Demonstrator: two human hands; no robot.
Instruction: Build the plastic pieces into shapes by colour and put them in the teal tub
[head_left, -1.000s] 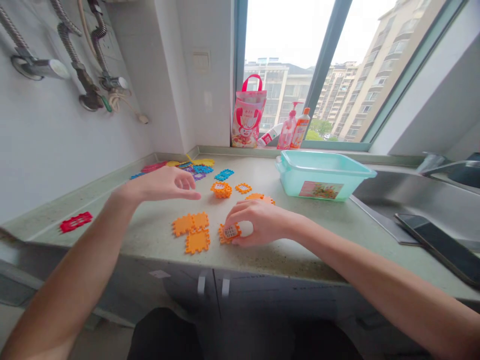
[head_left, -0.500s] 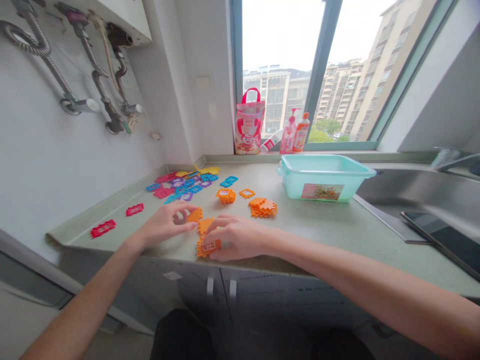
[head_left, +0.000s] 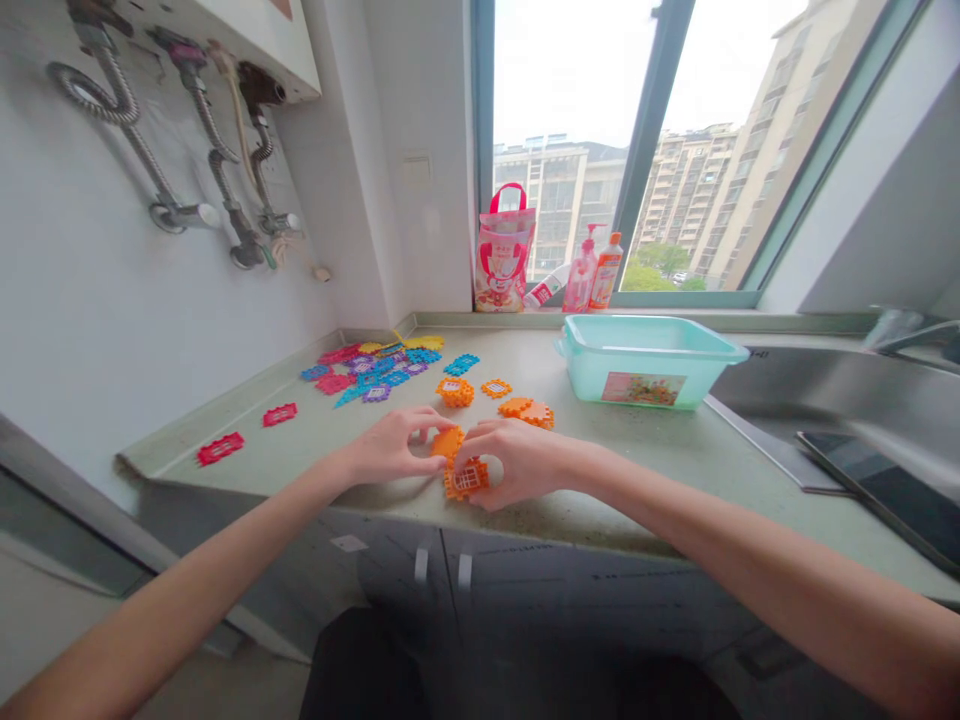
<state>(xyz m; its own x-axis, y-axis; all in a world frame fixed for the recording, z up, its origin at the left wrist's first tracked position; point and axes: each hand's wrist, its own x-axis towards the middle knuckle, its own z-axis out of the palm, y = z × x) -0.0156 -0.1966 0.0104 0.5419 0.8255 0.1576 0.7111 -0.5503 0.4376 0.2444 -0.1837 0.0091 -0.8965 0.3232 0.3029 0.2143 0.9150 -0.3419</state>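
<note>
Close to the counter's front edge, my left hand (head_left: 397, 446) pinches an orange building tile (head_left: 448, 441) between thumb and fingers. My right hand (head_left: 517, 462) is curled around an orange window tile (head_left: 466, 480) with a lattice in its middle. The two tiles touch or overlap; my right fingers partly hide where they meet. Just behind the hands lies a pile of orange tiles (head_left: 531, 411). A small stack of orange tiles (head_left: 454, 391) and a single orange frame tile (head_left: 496, 388) sit farther back.
Red, blue, purple and yellow tiles (head_left: 367, 370) are heaped at the back left, with two red tiles (head_left: 221, 449) nearer the left edge. A mint plastic tub (head_left: 652, 335) stands at the back right, beside the sink (head_left: 847, 390). A dark phone (head_left: 885, 490) lies at the right.
Both hands have shifted right with the orange tiles. The left hand's tile now sits against the right hand's window tile, and the hands are closer together. The view has shifted slightly.
</note>
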